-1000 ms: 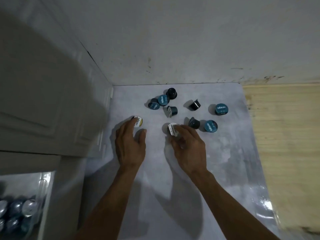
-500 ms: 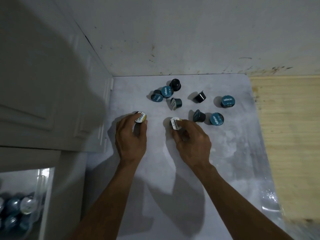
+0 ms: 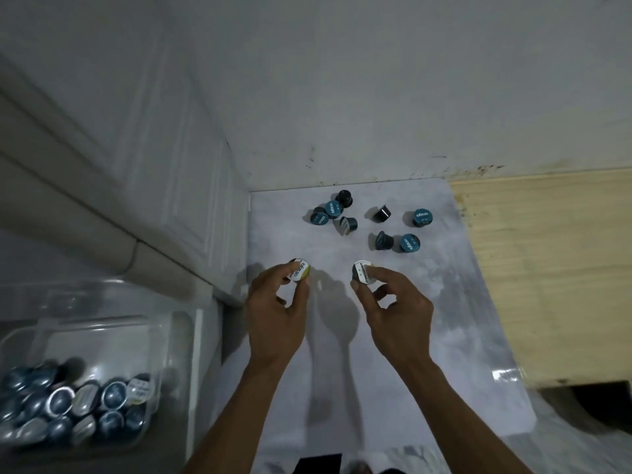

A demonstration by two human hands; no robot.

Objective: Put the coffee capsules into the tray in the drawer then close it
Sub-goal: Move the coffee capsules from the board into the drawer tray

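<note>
While your left hand (image 3: 278, 307) and right hand (image 3: 393, 304) each pinch a white-lidded capsule (image 3: 298, 270), the tray (image 3: 171, 336) is part-filled — eight capsules (image 3: 415, 217) wait on the desk (image 3: 427, 336), drawer open.

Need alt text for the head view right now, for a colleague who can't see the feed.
Each hand pinches one white-lidded capsule above the grey counter: left hand with the left capsule, right hand with the right capsule. Eight teal and black capsules lie scattered beyond them near the wall. At lower left, a clear tray in the open drawer already holds many capsules.
</note>
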